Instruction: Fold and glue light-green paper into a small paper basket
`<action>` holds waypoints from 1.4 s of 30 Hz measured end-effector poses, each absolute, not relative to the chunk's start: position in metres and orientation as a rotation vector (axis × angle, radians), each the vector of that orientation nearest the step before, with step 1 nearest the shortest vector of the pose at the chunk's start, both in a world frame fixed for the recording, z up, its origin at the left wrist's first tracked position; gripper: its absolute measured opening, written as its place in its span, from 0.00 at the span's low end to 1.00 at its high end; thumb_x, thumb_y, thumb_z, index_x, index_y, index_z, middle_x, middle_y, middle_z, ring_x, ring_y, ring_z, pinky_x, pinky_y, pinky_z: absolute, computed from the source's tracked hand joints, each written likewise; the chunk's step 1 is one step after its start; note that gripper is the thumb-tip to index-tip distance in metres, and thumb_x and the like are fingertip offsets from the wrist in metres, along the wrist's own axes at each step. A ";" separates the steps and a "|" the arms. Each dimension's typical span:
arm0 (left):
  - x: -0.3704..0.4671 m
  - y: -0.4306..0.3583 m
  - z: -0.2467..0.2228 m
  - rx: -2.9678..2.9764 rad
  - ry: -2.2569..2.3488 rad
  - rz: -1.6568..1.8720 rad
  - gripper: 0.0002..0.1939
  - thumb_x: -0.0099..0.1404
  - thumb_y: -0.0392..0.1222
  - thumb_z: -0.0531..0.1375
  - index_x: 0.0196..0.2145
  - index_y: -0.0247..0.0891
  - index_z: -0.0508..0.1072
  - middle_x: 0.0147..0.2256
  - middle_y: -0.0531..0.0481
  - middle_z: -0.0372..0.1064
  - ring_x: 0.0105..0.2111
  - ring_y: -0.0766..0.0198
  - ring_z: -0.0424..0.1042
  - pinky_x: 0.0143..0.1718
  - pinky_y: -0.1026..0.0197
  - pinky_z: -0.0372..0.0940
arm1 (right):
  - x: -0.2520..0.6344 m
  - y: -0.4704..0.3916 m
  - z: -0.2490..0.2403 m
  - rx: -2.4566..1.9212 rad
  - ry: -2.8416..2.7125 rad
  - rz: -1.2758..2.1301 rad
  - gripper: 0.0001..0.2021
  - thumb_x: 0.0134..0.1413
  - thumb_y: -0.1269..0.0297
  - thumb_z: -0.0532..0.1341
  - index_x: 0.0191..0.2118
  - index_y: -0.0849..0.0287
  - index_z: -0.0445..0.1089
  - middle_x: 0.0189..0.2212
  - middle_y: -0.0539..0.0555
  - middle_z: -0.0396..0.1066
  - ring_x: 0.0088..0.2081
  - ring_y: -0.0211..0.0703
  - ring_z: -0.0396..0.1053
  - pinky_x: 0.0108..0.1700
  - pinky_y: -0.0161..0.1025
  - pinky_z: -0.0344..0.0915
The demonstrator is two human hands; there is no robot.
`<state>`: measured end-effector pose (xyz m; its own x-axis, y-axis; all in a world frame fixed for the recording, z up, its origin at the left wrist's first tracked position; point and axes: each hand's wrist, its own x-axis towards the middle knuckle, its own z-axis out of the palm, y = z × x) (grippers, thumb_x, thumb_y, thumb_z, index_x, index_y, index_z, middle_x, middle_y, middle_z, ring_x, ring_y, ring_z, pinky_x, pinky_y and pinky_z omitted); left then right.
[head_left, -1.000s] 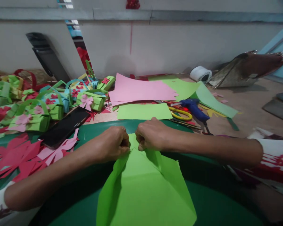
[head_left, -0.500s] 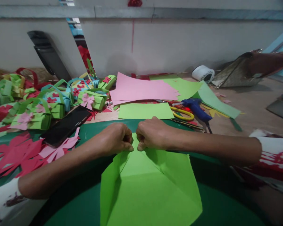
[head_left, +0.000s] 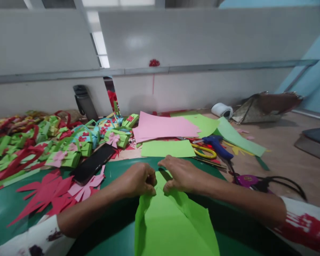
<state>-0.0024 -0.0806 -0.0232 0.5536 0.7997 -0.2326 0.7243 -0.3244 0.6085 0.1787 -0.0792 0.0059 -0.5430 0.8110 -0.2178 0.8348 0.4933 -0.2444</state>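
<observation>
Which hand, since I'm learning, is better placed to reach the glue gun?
Probably the right hand, nearer the glue gun and partly open; the left hand is farther, curled at the green paper.

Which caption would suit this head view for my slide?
Left hand and right hand on a folded green sheet, a blue glue gun lying beyond.

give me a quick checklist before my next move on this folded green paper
1. Left hand at the far end of the folded lime-green paper: ok.
2. Right hand pinching firmly: not ok, thumb and forefinger look apart.
3. Near edge of the paper lying flat: cannot tell, out of frame.
4. Blue glue gun clear of the paper: ok.
5. Glue gun switched off: cannot tell.
6. Black smartphone clear of the paper: ok.
</observation>
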 end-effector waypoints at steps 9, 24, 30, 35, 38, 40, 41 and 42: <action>0.004 -0.086 -0.029 2.133 1.293 0.199 0.10 0.42 0.40 0.67 0.26 0.36 0.77 0.22 0.55 0.69 0.23 0.66 0.65 0.19 0.68 0.52 | 0.181 -0.076 -0.005 1.669 2.640 -0.468 0.21 0.33 0.55 0.68 0.37 0.57 0.70 0.33 0.52 0.70 0.36 0.48 0.67 0.29 0.36 0.52; 0.009 -0.091 -0.034 2.076 1.395 0.267 0.11 0.39 0.35 0.64 0.25 0.38 0.78 0.22 0.55 0.69 0.23 0.65 0.65 0.20 0.67 0.51 | 0.179 -0.086 -0.016 1.765 2.586 -0.348 0.23 0.29 0.53 0.68 0.37 0.56 0.69 0.35 0.53 0.71 0.37 0.52 0.67 0.30 0.38 0.50; 0.007 -0.091 -0.038 2.072 1.404 0.339 0.11 0.38 0.35 0.65 0.25 0.38 0.78 0.23 0.55 0.70 0.23 0.65 0.65 0.20 0.66 0.51 | 0.179 -0.090 -0.022 1.798 2.598 -0.318 0.20 0.31 0.55 0.68 0.35 0.55 0.69 0.35 0.52 0.71 0.36 0.49 0.67 0.29 0.37 0.49; 0.004 -0.091 -0.035 2.036 1.331 0.425 0.11 0.38 0.34 0.66 0.26 0.35 0.77 0.24 0.54 0.68 0.24 0.66 0.63 0.22 0.67 0.52 | 0.182 -0.096 -0.028 1.756 2.633 -0.362 0.29 0.28 0.57 0.69 0.44 0.56 0.67 0.38 0.54 0.71 0.40 0.52 0.67 0.30 0.37 0.50; 0.000 -0.090 -0.031 1.950 1.280 0.494 0.09 0.42 0.32 0.63 0.26 0.33 0.74 0.21 0.56 0.62 0.23 0.67 0.60 0.22 0.67 0.51 | 0.183 -0.099 -0.022 1.728 2.639 -0.470 0.22 0.32 0.57 0.68 0.38 0.55 0.69 0.30 0.50 0.70 0.33 0.46 0.66 0.27 0.35 0.46; -0.003 -0.086 -0.029 1.865 1.272 0.561 0.08 0.49 0.37 0.60 0.29 0.33 0.72 0.20 0.56 0.60 0.21 0.68 0.58 0.22 0.67 0.51 | 0.183 -0.099 -0.017 1.728 2.624 -0.563 0.17 0.33 0.60 0.68 0.35 0.56 0.69 0.27 0.49 0.68 0.30 0.42 0.64 0.26 0.35 0.44; -0.005 -0.083 -0.029 1.823 1.272 0.600 0.09 0.51 0.40 0.59 0.30 0.33 0.71 0.20 0.56 0.60 0.21 0.68 0.58 0.23 0.66 0.51 | 0.182 -0.099 -0.015 1.722 2.614 -0.616 0.13 0.33 0.62 0.67 0.31 0.57 0.69 0.24 0.48 0.67 0.28 0.40 0.62 0.25 0.35 0.43; -0.006 -0.081 -0.028 1.784 1.281 0.653 0.10 0.52 0.41 0.59 0.32 0.34 0.71 0.22 0.56 0.61 0.23 0.67 0.58 0.24 0.66 0.53 | 0.182 -0.100 -0.013 1.718 2.607 -0.661 0.09 0.34 0.64 0.66 0.26 0.58 0.68 0.22 0.48 0.65 0.26 0.38 0.60 0.25 0.35 0.43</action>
